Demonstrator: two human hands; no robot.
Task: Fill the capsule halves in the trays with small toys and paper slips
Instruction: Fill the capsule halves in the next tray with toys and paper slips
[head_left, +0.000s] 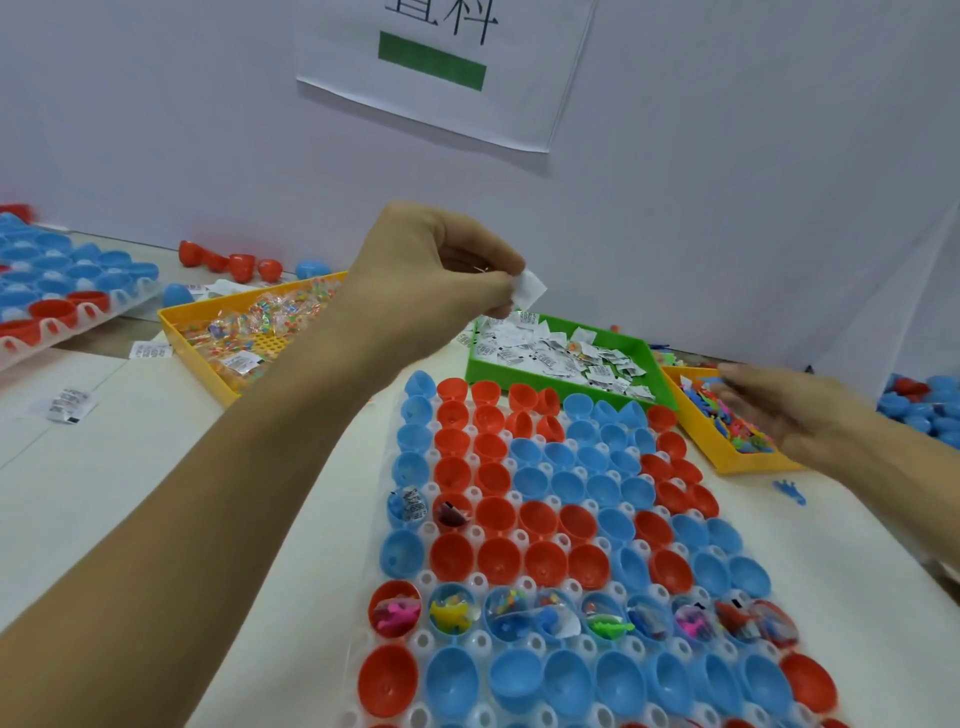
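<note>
While left hand (436, 270) fingers pinch a paper slip (531, 287) above the green tray (480, 358) at frame centre, right hand (789, 410) hangs loose-fingered over the orange toy tray (727, 457).

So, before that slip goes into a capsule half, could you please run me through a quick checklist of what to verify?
1. Slip in hand: the left hand pinches a paper slip at its fingertips. Ok.
2. One slip only: the fingers hide part of it. Cannot tell.
3. Free capsule halves: most cups in the white tray are empty. Ok.
4. Where to continue: one row near the person is filled; two cups at the left edge farther up hold items. Ok.
5. Toy supply: the right hand hovers open over the yellow toy tray. Ok.
6. Slip supply: the green tray holds many slips. Ok.
</note>
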